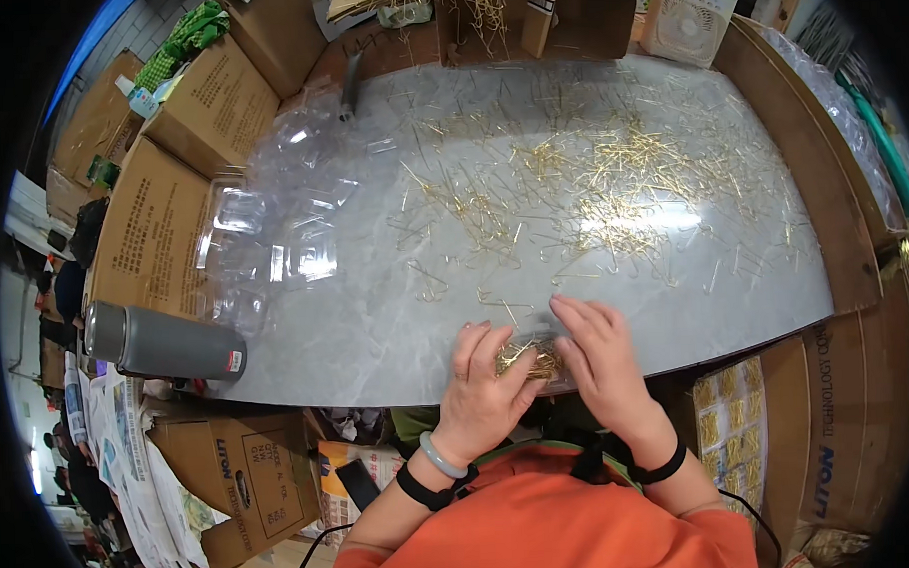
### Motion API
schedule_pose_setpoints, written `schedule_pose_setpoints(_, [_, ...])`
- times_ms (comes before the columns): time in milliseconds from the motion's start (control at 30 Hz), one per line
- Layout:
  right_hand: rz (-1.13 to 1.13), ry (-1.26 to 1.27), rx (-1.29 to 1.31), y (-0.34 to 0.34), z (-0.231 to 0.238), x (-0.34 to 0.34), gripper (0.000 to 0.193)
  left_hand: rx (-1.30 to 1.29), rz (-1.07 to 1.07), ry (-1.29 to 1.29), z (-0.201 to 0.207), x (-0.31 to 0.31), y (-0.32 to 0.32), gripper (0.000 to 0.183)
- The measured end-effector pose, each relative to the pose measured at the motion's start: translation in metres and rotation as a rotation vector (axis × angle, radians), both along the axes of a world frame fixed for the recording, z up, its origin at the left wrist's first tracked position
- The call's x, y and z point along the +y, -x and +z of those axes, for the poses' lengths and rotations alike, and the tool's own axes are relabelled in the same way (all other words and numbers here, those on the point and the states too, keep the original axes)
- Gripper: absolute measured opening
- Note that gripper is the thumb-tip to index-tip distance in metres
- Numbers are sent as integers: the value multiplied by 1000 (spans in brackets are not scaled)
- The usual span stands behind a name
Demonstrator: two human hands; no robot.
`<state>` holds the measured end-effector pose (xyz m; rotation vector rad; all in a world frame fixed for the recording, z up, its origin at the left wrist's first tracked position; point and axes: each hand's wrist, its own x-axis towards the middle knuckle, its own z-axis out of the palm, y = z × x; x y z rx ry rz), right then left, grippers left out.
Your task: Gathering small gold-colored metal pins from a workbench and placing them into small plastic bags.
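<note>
At the near edge of the grey marbled tabletop (356,317), a small bunch of gold wire hooks (543,362) lies between my two hands, seemingly in a clear tray that is mostly hidden. My left hand (486,388) is curled against the bunch, its thumb and fingers closing on the hooks. Beside it, my right hand (602,361) has its fingers stretched out and holds nothing; its fingertips are at the bunch's right side. A large loose heap of gold hooks (622,198) spreads over the middle and far right of the table.
Clear plastic trays (262,231) are piled at the left, near a grey bottle (181,341) lying on its side. Cardboard boxes (157,229) wall the left side. A cardboard strip (811,161) borders the right, and a white fan (688,27) stands at the back. Packed hooks (732,425) sit below right.
</note>
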<state>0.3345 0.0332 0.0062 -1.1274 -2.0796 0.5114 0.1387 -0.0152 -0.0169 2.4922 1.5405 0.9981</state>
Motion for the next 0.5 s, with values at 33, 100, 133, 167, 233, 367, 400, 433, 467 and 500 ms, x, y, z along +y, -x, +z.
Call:
schedule_pose_setpoints(33, [7,49,14,-3,-1,3,37,25,9,-38,2,1,0,52])
schedule_pose_setpoints(100, [22,142,43,-10,-3,9,32,-63,35,-15,3,2,0,50])
schedule_pose_setpoints(133, [-48,178,94,-9,6,5,27,-107,47,-7,3,4,0,49])
schedule_pose_setpoints(167, [-99,253,91,-11,12,1,27,-140,82,0,3,3,1,50])
schedule_pose_setpoints(233, [-192,407,84,-16,15,-9,28,-205,160,17,0,-3,2,50])
schedule_pose_setpoints(367, [-225,379,142,-11,2,-40,23,-196,128,128,3,-15,-4,57])
schedule_pose_setpoints(400, [-185,370,219,-7,-6,-50,21,-177,116,107,2,-15,-8,58])
schedule_pose_setpoints(433, [-145,362,297,-3,-12,-55,20,-157,103,85,2,-15,-11,59])
schedule_pose_setpoints(467, [-149,371,347,-2,-12,-57,15,-134,110,78,1,-15,-13,61])
schedule_pose_setpoints(500, [-207,291,285,-3,-9,-54,15,-111,120,72,0,-15,-13,62])
